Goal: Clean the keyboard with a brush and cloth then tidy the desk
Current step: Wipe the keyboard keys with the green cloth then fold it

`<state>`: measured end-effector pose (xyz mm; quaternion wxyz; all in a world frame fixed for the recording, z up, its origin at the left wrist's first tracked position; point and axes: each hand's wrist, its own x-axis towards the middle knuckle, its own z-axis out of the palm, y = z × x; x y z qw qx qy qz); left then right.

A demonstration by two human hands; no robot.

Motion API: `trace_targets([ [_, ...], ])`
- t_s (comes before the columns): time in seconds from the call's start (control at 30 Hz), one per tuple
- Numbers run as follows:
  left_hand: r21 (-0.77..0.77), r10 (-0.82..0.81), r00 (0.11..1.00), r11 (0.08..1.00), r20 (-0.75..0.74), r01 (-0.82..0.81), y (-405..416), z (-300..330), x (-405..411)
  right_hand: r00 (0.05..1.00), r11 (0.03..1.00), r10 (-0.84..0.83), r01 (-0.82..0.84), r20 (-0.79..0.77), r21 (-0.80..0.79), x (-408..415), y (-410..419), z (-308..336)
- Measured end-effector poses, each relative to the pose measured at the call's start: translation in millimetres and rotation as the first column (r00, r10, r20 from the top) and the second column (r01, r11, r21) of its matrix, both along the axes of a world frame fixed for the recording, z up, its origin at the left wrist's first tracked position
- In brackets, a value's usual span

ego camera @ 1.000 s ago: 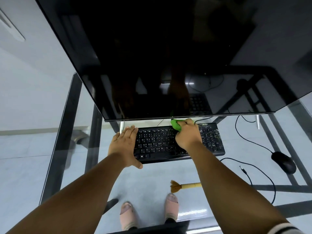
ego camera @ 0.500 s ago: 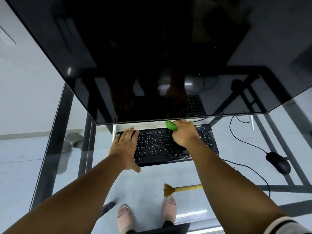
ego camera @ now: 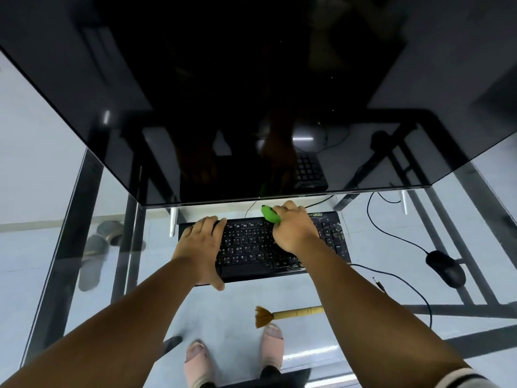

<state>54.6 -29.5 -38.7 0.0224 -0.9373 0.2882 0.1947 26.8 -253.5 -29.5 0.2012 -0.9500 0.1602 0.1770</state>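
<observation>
brush (ego camera: 288, 315): lies on glass bench (ego camera: 363, 312), near edge, bristles pointing left, untouched
left hand (ego camera: 200, 247): flat, fingers straight, presses left end of keyboard (ego camera: 251, 247)
right hand (ego camera: 293, 229): fingers curled round green cloth (ego camera: 270, 214), on keyboard's far edge, right of centre
mouse (ego camera: 445, 267): right of keyboard, well apart, wired
monitor (ego camera: 251, 93): dark, just beyond keyboard

A glass worktop (ego camera: 475, 214) on a dark metal frame carries a black keyboard (ego camera: 279, 247) in front of a large dark monitor (ego camera: 251, 93). A black wired mouse (ego camera: 445, 268) lies well to its right. A wooden-handled brush (ego camera: 282, 315) lies near the front edge, bristles pointing left.
</observation>
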Motion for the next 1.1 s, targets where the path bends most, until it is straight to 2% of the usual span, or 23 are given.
trace_targets([
  [0.23,-0.052,0.036,0.998,0.998,-0.048,-0.039,3.1,-9.8,-8.7,0.983,1.0,-0.014,0.015,0.185,-0.003,-23.0,16.8,-8.8],
  [0.37,-0.072,0.08,0.996,0.994,-0.04,-0.083,3.0,-14.2,-12.4,0.975,0.994,0.109,-0.11,0.195,-0.006,-28.6,35.0,-7.6],
  [0.43,-0.083,0.093,0.994,0.992,-0.048,-0.097,1.6,-14.5,-12.7,0.979,0.998,0.049,-0.041,0.199,-0.041,-36.2,21.9,-6.2],
  [0.57,-0.043,0.104,0.993,0.993,-0.056,-0.107,-3.3,-11.7,-12.1,0.936,0.96,-0.241,0.268,0.256,-0.078,-48.8,-20.3,-10.4],
  [0.63,-0.001,0.101,0.994,0.995,-0.048,-0.101,-6.8,-9.1,-10.9,0.924,0.949,-0.271,0.303,0.269,-0.082,-44.5,-24.8,-13.4],
  [0.8,0.069,0.106,0.993,0.992,-0.043,-0.103,-13.1,-4.4,-10.6,0.975,1.0,-0.024,0.025,0.222,-0.003,-37.5,-0.3,-13.1],
  [0.83,0.076,0.108,0.993,0.992,-0.042,-0.105,-14.0,-3.8,-10.7,0.974,1.0,-0.011,0.013,0.227,-0.011,-39.6,-3.8,-13.1],
  [1.0,0.066,0.144,0.988,0.988,-0.053,-0.141,-18.2,-2.1,-11.6,0.917,0.951,-0.281,0.306,0.284,-0.048,-52.8,-48.8,-18.2],
  [1.1,0.002,0.182,0.983,0.983,-0.032,-0.182,-27.0,-1.8,-15.3,0.915,0.947,-0.29,0.316,0.281,-0.051,-48.5,-49.6,-20.0],
])
